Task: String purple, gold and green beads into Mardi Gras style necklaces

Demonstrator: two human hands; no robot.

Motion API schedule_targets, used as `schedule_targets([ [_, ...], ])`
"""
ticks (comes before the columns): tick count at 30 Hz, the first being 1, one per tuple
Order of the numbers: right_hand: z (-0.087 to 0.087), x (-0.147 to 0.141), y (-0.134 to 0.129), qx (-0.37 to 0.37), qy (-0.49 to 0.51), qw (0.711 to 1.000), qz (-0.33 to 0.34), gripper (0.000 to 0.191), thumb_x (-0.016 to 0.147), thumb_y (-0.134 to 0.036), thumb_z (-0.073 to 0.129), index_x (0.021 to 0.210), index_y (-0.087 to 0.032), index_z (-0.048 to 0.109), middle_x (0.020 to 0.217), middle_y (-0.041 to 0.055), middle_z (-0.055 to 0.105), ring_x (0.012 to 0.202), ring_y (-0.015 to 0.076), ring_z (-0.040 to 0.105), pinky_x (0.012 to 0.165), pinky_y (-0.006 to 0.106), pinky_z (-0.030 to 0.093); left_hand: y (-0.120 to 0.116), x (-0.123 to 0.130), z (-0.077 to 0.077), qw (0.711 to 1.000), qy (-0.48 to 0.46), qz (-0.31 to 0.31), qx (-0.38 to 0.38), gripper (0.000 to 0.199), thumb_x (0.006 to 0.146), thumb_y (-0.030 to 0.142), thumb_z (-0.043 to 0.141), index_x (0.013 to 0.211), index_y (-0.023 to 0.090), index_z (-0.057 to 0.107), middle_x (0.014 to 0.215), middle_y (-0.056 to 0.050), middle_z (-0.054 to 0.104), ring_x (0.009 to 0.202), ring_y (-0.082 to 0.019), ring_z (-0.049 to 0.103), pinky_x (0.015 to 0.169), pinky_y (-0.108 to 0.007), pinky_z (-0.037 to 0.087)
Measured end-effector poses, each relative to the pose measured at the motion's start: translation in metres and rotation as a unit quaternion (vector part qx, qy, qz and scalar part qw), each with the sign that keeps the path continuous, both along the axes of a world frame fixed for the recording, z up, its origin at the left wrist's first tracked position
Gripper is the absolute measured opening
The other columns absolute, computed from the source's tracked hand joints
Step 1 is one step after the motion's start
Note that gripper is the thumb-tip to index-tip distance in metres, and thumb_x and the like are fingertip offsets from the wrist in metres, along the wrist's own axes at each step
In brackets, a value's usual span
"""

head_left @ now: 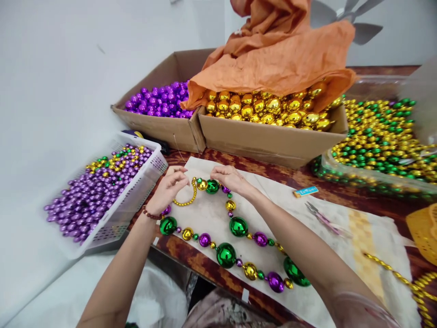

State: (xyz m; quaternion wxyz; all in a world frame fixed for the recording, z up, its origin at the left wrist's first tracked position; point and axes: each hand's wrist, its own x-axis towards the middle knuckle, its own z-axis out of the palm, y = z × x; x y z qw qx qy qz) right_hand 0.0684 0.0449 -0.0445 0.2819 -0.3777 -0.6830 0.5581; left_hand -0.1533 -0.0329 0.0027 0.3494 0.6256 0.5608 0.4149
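Observation:
A bead necklace (226,255) of shiny green, gold and purple balls lies in a loop on a white cloth. My left hand (170,186) is pinched closed at the loop's upper left, and a thin string (178,149) rises from its fingertips. Beside it, a short curved strand of small gold beads (186,203) hangs by the necklace's end. My right hand (229,177) is closed just above a large green ball (212,186); what its fingertips hold, if anything, is hidden. Part of the loop passes under my right forearm.
White basket (155,157) of small purple beads stands left. Behind are cardboard boxes (269,139) with purple and gold balls, under orange cloth (273,59). A clear tub (372,175) sits right. Pliers (322,217), a blue packet (306,192) and gold bead strands (392,273) lie around.

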Motion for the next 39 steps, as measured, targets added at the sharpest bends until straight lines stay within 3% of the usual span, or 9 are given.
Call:
schedule_targets([
  [6,-0.002,0.002,-0.014,-0.096,0.100,0.988,0.065,0.028,0.082,-0.041,0.058,0.082,-0.015,0.068,0.040,-0.0072,0.045,0.039,0.0091,0.034,0.046,0.023,0.027,0.009,0.029,0.006,0.917,-0.398,-0.016,-0.036,0.026,0.080,0.038,0.077,0.069,0.019,0.062,0.077,-0.004,0.068,0.100,-0.023,0.065,0.107,-0.040,0.039],
  [9,0.010,0.009,-0.021,-0.097,0.143,0.984,0.047,0.029,0.083,-0.044,0.062,0.081,-0.016,0.070,0.048,-0.0040,0.056,0.042,0.0106,0.045,0.048,0.024,0.036,0.016,0.036,0.011,0.892,-0.450,0.004,-0.033,0.025,0.078,0.034,0.079,0.069,0.018,0.062,0.061,0.002,0.058,0.082,-0.018,0.066,0.097,-0.033,0.045],
  [12,0.031,0.018,-0.026,-0.028,0.206,0.978,0.014,0.026,0.083,-0.044,0.070,0.078,-0.018,0.073,0.082,0.0046,0.072,0.076,0.0176,0.067,0.073,0.030,0.051,0.018,0.042,0.017,0.888,-0.457,0.019,-0.045,0.024,0.079,0.031,0.079,0.068,0.017,0.063,0.058,0.002,0.054,0.076,-0.015,0.064,0.087,-0.029,0.047],
  [17,0.076,0.011,-0.029,0.040,0.348,0.936,0.044,0.023,0.089,-0.043,0.069,0.082,-0.022,0.074,0.102,0.0054,0.074,0.105,0.0217,0.067,0.100,0.040,0.049,0.010,0.060,0.041,0.888,-0.457,-0.010,-0.041,0.022,0.080,0.027,0.078,0.068,0.016,0.062,0.061,0.001,0.057,0.072,-0.012,0.059,0.082,-0.025,0.047],
  [22,0.123,0.002,-0.034,0.038,0.438,0.898,0.032,0.027,0.088,-0.048,0.071,0.080,-0.023,0.066,0.075,-0.0008,0.068,0.072,0.0158,0.067,0.080,0.036,0.058,0.001,0.074,0.092,0.879,-0.476,-0.043,-0.011,0.024,0.083,0.025,0.075,0.066,0.017,0.060,0.058,0.002,0.053,0.074,-0.014,0.062,0.082,-0.026,0.050],
  [29,0.207,0.022,-0.052,0.132,0.354,0.923,-0.067,0.024,0.093,-0.049,0.065,0.086,-0.026,0.062,0.064,-0.0045,0.051,0.060,0.0118,0.058,0.066,0.027,0.058,-0.012,0.099,0.169,0.878,-0.475,-0.057,0.019,0.031,0.096,0.023,0.059,0.065,0.018,0.054,0.056,0.003,0.049,0.080,-0.017,0.068,0.086,-0.031,0.053],
  [33,0.265,0.037,-0.068,0.165,0.381,0.904,-0.105,0.022,0.104,-0.026,0.050,0.083,-0.025,0.056,0.062,-0.0070,0.047,0.049,0.0079,0.048,0.062,0.021,0.055,-0.021,0.123,0.217,0.862,-0.476,-0.157,0.081,0.045,0.106,0.016,0.031,0.066,0.014,0.052,0.058,0.004,0.047,0.072,-0.007,0.066,0.086,-0.023,0.052],
  [37,0.328,0.053,-0.073,0.159,0.439,0.872,-0.145,0.044,0.105,-0.002,0.027,0.068,-0.021,0.040,0.053,-0.0112,0.035,0.040,0.0041,0.030,0.052,0.016,0.044,-0.027,0.150,0.280,0.854,-0.488,-0.155,0.089,0.044,0.106,0.011,0.033,0.063,0.010,0.042,0.057,0.008,0.033,0.067,0.002,0.064,0.074,-0.009,0.046],
  [39,0.360,0.065,-0.069,0.150,0.361,0.907,-0.159,0.050,0.106,-0.006,0.013,0.061,-0.020,0.031,0.052,-0.0103,0.025,0.040,0.0010,0.031,0.056,0.013,0.041,-0.027,0.160,0.309,0.845,-0.506,-0.152,0.084,0.051,0.106,0.010,0.014,0.067,0.006,0.046,0.065,0.006,0.038,0.086,-0.003,0.070,0.074,-0.010,0.043],
])
